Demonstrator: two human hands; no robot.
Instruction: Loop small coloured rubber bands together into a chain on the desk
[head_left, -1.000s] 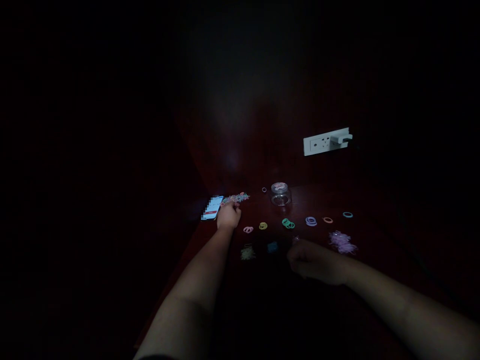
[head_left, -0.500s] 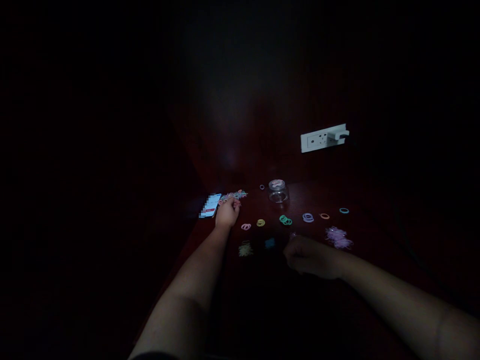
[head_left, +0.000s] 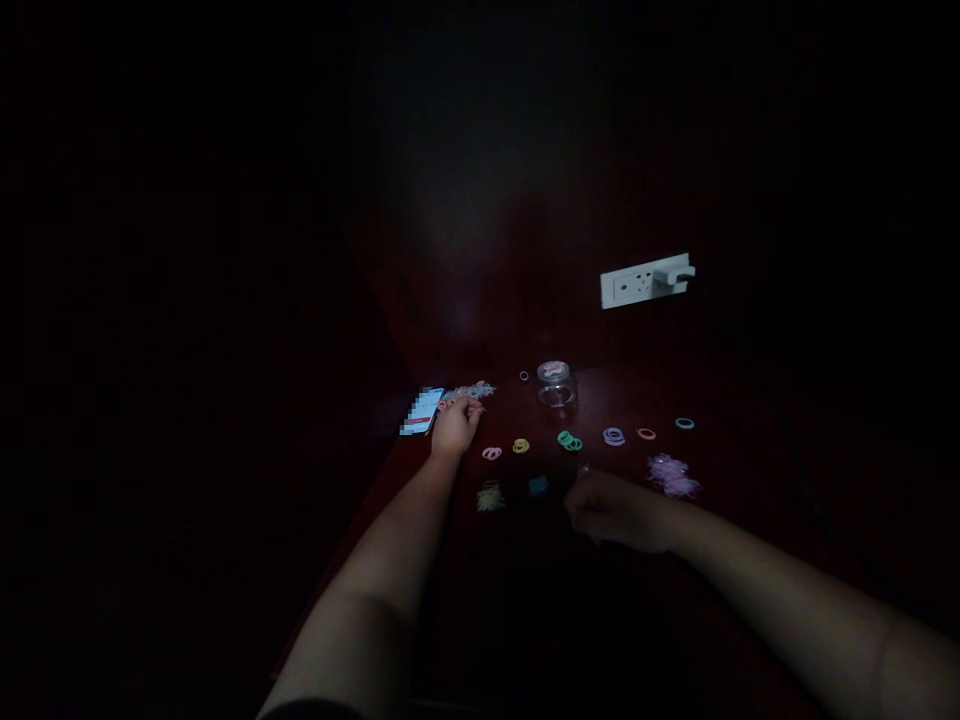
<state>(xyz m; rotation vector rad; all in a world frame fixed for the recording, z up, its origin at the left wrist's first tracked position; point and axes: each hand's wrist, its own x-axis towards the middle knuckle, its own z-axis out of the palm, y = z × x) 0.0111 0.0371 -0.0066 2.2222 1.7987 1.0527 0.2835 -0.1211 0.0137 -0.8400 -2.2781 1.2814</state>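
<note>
My left hand [head_left: 455,426] is closed, thumb and fingers pinched together, beside a mixed pile of coloured bands [head_left: 471,391]; whatever it pinches is too small to name. My right hand [head_left: 616,512] is curled closed over the near part of the table, and its fingertips are in shadow. A small pinkish heap [head_left: 584,468] shows just behind it. Left of that hand lie a blue heap [head_left: 539,486] and a pale yellow heap of bands [head_left: 490,496]; to its right is a purple heap of bands [head_left: 673,476]. Behind runs a row with pink rings [head_left: 491,453], yellow rings [head_left: 520,446] and green rings [head_left: 569,441].
The row continues with lavender rings [head_left: 613,437], an orange ring [head_left: 646,434] and a blue ring [head_left: 684,424]. A lidded clear jar [head_left: 556,386] stands at the back. A lit phone [head_left: 422,411] lies left. A wall socket [head_left: 645,280] holds a plug. Surroundings are very dark.
The view has shifted very slightly. Both hands keep nearly the same place and closed shape, and the ring groups and heaps look unchanged.
</note>
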